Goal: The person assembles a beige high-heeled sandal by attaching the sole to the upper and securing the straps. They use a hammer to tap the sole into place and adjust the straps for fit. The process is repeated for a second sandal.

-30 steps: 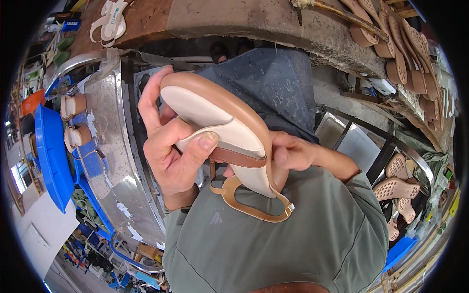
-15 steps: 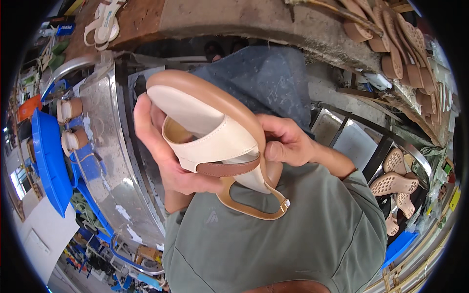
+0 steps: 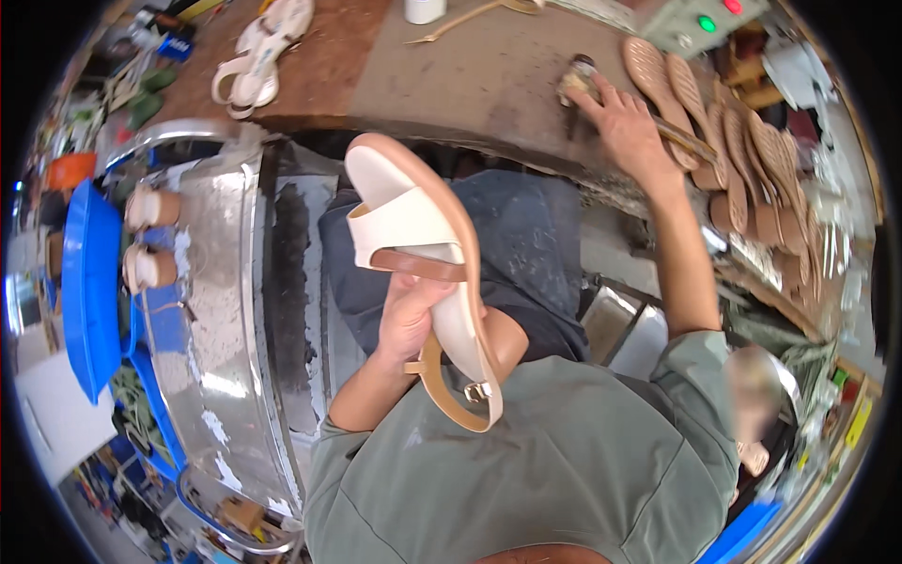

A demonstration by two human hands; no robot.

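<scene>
My left hand (image 3: pixel 410 315) grips a cream sandal (image 3: pixel 404 223) around its middle, toe pointing up and away. The sandal has a tan sole edge, a brown cross strap and a buckled ankle strap that hangs loose near my shirt. Part of my fingers is hidden behind the sandal. On the bench at the right, my right hand (image 3: pixel 628 127) stretches over what looks like a hammer (image 3: pixel 691 139) with a wooden handle. Its fingers are apart and extended, near the tool's head; whether they touch it is unclear.
The workbench (image 3: pixel 451 89) runs across the far side, bearing white sandals (image 3: pixel 258 70), a white container (image 3: pixel 425 10) and several tan soles (image 3: pixel 658 80). A control box (image 3: pixel 691 33) stands far right. At left are a metal cart (image 3: pixel 221 310) and a blue tray (image 3: pixel 92 291).
My right hand has let go of the sandal and reached forward right to the bench. My left hand has shifted its hold to the sandal's middle, turning it more upright. More of the bench shows.
</scene>
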